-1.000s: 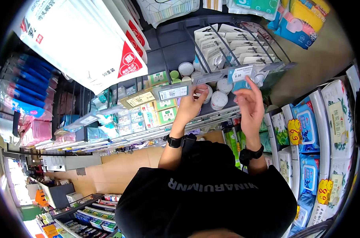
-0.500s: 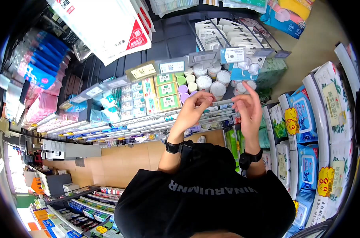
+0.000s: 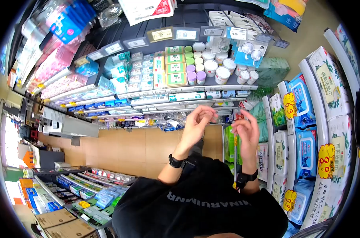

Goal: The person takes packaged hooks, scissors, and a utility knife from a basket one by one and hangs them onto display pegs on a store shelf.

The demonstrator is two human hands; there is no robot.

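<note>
My left hand (image 3: 197, 125) hovers in front of the lower shelf edges, its fingers curled together and the thumb against them. I see nothing between them. To its right, my right hand (image 3: 246, 129) is raised with its fingers bent and apart, holding nothing. Neither hand touches the goods. Beyond them, the upper shelf bears white-lidded tubs (image 3: 222, 74), small tubs with purple lids (image 3: 191, 76) and green-and-tan boxes (image 3: 176, 68). Both wrists wear black bands.
A shelf lip (image 3: 148, 93) runs across ahead of me. Price tags (image 3: 186, 34) hang from hooks above it. On the right stand shelves of blue wipe packs (image 3: 306, 152) and white tissue packs (image 3: 333, 85). Tan floor (image 3: 120, 152) stretches to the left, with cardboard boxes (image 3: 63, 226) at lower left.
My view has tilted, so the shelf goods sit higher and more of the floor shows. Both hands now appear below the tubs, lower against the shelves. Their finger poses are nearly the same.
</note>
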